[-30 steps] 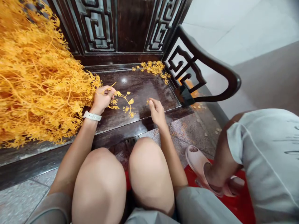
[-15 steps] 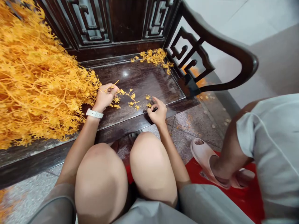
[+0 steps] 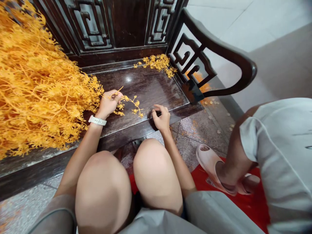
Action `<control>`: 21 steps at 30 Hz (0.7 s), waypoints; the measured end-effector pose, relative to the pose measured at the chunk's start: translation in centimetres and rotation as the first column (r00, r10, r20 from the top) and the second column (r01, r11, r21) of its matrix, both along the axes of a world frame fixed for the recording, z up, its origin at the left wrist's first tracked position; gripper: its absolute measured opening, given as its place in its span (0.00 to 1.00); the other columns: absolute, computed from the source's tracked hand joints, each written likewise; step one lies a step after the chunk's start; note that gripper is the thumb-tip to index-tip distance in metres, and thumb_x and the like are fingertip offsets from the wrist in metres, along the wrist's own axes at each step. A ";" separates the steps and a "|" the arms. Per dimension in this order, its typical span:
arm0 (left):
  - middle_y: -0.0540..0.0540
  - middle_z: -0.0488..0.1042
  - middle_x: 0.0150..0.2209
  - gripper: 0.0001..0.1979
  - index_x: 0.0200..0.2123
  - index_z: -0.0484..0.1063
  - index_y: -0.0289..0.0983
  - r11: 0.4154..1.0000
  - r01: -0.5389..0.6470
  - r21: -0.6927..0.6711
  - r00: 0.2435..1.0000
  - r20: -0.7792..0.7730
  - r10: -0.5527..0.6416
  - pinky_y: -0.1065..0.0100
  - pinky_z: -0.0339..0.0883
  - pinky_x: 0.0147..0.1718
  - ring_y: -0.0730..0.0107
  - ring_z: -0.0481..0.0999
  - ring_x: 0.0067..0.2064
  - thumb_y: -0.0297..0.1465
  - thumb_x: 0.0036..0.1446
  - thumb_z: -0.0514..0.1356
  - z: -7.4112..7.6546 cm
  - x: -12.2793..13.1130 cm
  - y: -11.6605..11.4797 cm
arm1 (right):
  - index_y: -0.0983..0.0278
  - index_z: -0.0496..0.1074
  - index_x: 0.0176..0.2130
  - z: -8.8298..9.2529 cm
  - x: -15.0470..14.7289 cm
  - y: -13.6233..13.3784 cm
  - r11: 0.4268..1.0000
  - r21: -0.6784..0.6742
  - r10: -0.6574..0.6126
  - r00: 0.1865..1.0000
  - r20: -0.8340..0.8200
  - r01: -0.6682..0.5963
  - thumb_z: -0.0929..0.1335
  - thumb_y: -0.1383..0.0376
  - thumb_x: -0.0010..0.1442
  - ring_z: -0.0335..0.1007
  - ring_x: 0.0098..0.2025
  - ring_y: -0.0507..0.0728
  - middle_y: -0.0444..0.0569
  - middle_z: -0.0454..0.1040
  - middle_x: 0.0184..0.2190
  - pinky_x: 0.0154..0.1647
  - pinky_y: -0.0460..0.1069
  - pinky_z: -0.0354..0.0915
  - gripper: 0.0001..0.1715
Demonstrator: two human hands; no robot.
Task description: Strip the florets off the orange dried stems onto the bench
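My left hand [image 3: 109,103], wearing a white wristwatch [image 3: 97,120], is closed in a pinch on a thin yellow-orange plastic flower sprig [image 3: 133,101]. The sprig's stem end sticks up past the fingertips, and its small spiky blossoms spread to the right above the dark wooden seat. My right hand [image 3: 162,117] hovers at the seat's front edge, just right of the sprig and apart from it. Its thumb and index finger are curved with a gap between them, and nothing shows there. Beside my left hand rises a big heap of similar orange sprigs [image 3: 44,87].
A small pile of orange blossoms [image 3: 158,62] lies in the seat's back right corner, by the carved armrest [image 3: 219,42]. Another person's leg and pink slipper [image 3: 212,165] are on a red mat [image 3: 253,208] at right. Orange scraps litter the tiled floor [image 3: 187,133].
Two small loose blossom pieces by my right fingertips are gone from view. My right hand has shifted slightly left and down. My left hand keeps its pinch on the sprig.
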State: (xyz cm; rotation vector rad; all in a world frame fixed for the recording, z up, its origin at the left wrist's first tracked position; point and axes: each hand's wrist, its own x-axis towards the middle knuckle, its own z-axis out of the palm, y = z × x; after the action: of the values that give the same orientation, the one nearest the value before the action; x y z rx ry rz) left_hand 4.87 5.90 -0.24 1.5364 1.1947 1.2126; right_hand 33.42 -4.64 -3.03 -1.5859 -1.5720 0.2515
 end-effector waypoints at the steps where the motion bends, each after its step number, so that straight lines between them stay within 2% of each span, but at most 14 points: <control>1: 0.51 0.73 0.22 0.09 0.27 0.76 0.39 1.000 0.009 0.002 1.000 0.004 -0.009 0.70 0.64 0.29 0.71 0.71 0.26 0.29 0.62 0.64 0.0 0.1 0.0 | 0.60 0.82 0.50 0.0 0.0 0.0 1.000 0.002 0.002 1.000 -0.003 -0.002 0.70 0.60 0.69 0.79 0.48 0.66 0.53 0.86 0.38 0.57 0.62 0.74 0.14; 4: 0.51 0.73 0.22 0.09 0.28 0.76 0.39 0.998 0.054 0.006 0.998 0.032 -0.055 0.70 0.64 0.28 0.71 0.70 0.25 0.32 0.63 0.65 0.0 0.4 -0.1 | 0.60 0.83 0.48 0.3 -0.3 0.0 1.000 -0.008 0.030 0.999 -0.016 -0.030 0.69 0.57 0.72 0.78 0.44 0.64 0.52 0.85 0.36 0.53 0.60 0.74 0.14; 10: 0.50 0.74 0.23 0.17 0.31 0.78 0.40 0.986 0.156 0.059 0.985 0.068 -0.160 0.69 0.65 0.27 0.70 0.71 0.25 0.46 0.64 0.70 0.3 1.0 -0.6 | 0.58 0.80 0.58 1.0 -3.0 0.6 0.975 -0.029 0.215 0.963 -0.164 -0.222 0.67 0.43 0.75 0.77 0.48 0.62 0.53 0.84 0.48 0.54 0.59 0.73 0.27; 12: 0.49 0.74 0.24 0.18 0.32 0.78 0.40 0.983 0.169 0.066 0.983 0.067 -0.173 0.68 0.66 0.28 0.70 0.72 0.25 0.48 0.65 0.70 0.4 1.1 -0.8 | 0.57 0.80 0.56 1.0 -3.7 0.8 0.960 -0.064 0.255 0.942 -0.219 -0.274 0.67 0.40 0.74 0.76 0.48 0.62 0.52 0.84 0.49 0.56 0.59 0.72 0.29; 14: 0.49 0.74 0.24 0.18 0.31 0.78 0.40 0.988 0.145 0.055 0.988 0.049 -0.148 0.68 0.66 0.29 0.69 0.72 0.26 0.47 0.65 0.70 0.4 1.1 -0.8 | 0.57 0.80 0.47 0.9 -3.9 1.1 0.954 -0.079 0.253 0.919 -0.303 -0.289 0.66 0.37 0.74 0.76 0.45 0.61 0.50 0.83 0.42 0.55 0.58 0.71 0.30; 16: 0.50 0.74 0.24 0.16 0.31 0.78 0.40 0.995 0.093 0.041 0.995 0.030 -0.094 0.69 0.66 0.29 0.70 0.72 0.26 0.44 0.66 0.69 0.4 0.8 -0.5 | 0.58 0.75 0.38 0.7 -3.6 1.2 0.966 -0.062 0.206 0.888 -0.411 -0.252 0.65 0.34 0.73 0.73 0.39 0.59 0.47 0.78 0.34 0.48 0.56 0.70 0.33; 18: 0.50 0.73 0.23 0.13 0.30 0.77 0.40 0.998 0.044 0.041 0.999 0.025 -0.045 0.69 0.66 0.29 0.70 0.71 0.26 0.39 0.66 0.69 0.3 0.4 -0.2 | 0.58 0.70 0.35 0.5 -3.3 1.3 0.976 -0.046 0.162 0.859 -0.486 -0.211 0.65 0.32 0.71 0.68 0.34 0.57 0.45 0.72 0.30 0.41 0.53 0.68 0.34; 21: 0.51 0.73 0.23 0.10 0.30 0.78 0.40 0.999 0.020 0.043 0.999 0.025 -0.021 0.70 0.65 0.29 0.71 0.71 0.26 0.32 0.65 0.68 0.1 -0.1 0.2 | 0.57 0.67 0.35 0.4 -3.1 1.4 0.974 -0.048 0.168 0.849 -0.500 -0.221 0.64 0.29 0.70 0.63 0.32 0.55 0.44 0.66 0.29 0.38 0.52 0.65 0.36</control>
State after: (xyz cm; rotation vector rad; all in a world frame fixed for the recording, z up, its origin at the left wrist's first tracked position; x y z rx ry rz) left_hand 4.79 6.15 -0.18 1.5562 1.1402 1.2484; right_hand 30.37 -3.23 -2.59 -1.2968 -1.3219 0.8001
